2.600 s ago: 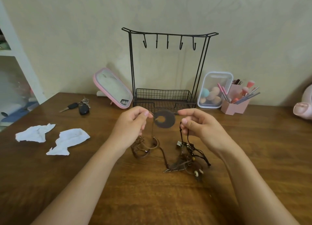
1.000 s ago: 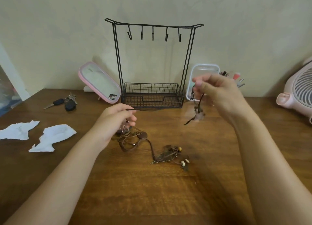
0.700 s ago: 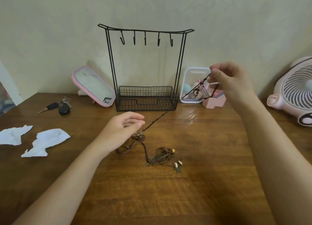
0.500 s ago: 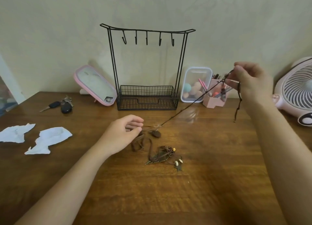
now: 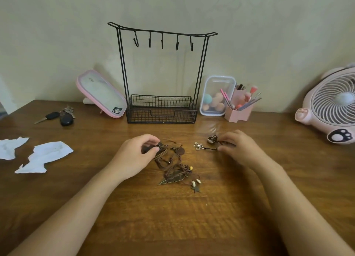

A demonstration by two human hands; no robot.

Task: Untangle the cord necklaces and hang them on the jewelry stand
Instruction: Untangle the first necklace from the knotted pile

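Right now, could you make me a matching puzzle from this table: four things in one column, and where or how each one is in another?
Things:
1 left hand
2 pink fan
3 flower charm necklace
4 jewelry stand hooks

States:
A bare
B far right of the table
C pinching the tangled necklaces
D cord held by the right hand

Pairs: 1-C, 2-B, 3-D, 4-A

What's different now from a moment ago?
The right hand, which was pulling one necklace up and rightward, has lowered it, still gripped, onto the table, apart from the tangle. The left hand still pinches the tangle. The hooks of the stand stay bare.
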